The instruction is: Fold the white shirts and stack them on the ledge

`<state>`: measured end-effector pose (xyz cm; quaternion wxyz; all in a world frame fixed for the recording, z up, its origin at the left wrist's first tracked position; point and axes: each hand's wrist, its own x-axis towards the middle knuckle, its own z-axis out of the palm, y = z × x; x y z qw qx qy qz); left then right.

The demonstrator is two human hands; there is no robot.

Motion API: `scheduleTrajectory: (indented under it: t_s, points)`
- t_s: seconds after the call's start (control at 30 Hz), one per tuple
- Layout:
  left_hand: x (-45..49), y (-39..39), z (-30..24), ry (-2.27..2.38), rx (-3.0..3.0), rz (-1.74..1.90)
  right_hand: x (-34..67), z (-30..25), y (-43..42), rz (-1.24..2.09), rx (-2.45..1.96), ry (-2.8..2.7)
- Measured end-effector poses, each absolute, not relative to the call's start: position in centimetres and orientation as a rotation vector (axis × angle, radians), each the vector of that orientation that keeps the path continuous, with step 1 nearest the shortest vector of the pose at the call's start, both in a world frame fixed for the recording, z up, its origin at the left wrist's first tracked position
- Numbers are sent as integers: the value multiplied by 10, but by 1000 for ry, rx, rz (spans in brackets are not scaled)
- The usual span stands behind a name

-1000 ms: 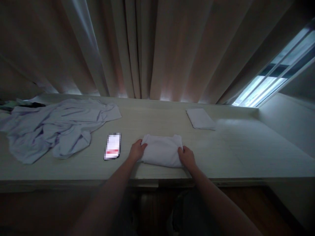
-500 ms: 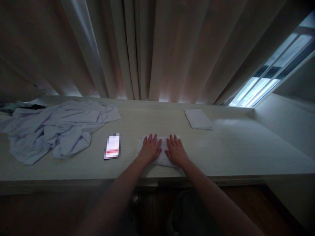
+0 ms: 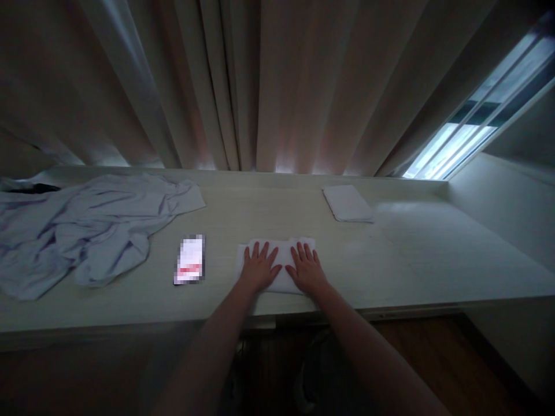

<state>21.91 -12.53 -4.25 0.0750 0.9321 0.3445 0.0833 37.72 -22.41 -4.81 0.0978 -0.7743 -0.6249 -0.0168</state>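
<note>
A small folded white cloth (image 3: 281,253) lies near the front edge of a pale table (image 3: 390,260). My left hand (image 3: 258,267) rests flat on its left half with fingers spread. My right hand (image 3: 307,267) lies flat on its right half, fingers stretched out too. Both palms press down on the cloth, side by side, and neither holds anything.
A phone (image 3: 189,267) lies left of the cloth. A rumpled pale garment (image 3: 82,225) sprawls over the table's left part. A second folded white cloth (image 3: 347,203) sits at the back right. Curtains (image 3: 260,86) hang behind; a window (image 3: 477,133) glows at right.
A second ago both hands gripped the cloth's side edges. They then moved onto its top and now lie flat on it; the cloth looks flatter.
</note>
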Motion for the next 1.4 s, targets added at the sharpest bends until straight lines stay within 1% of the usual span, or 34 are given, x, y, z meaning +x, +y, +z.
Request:
scheduleTrajectory:
  t_s: [0.3,0.53,0.73,1.0,1.27,1.4]
  points:
    - [182,-129,-41,1050,2863,139,390,-46,-239,2,-2180,-2055]
    - [173,-130,-42,1121,2847,129,392,-52,-239,-43,-2132,-2013]
    - [170,-141,-39,1174,2832,71,390,-52,-244,-3,-2099,-2017]
    - [165,-150,-44,1184,2841,106,386,-51,-253,3,-2072,-2017]
    - [146,-156,-37,1138,2874,63,382,-37,-264,38,-2149,-1855]
    - [128,-159,-39,1179,2873,96,387,-37,-259,58,-2237,-1495]
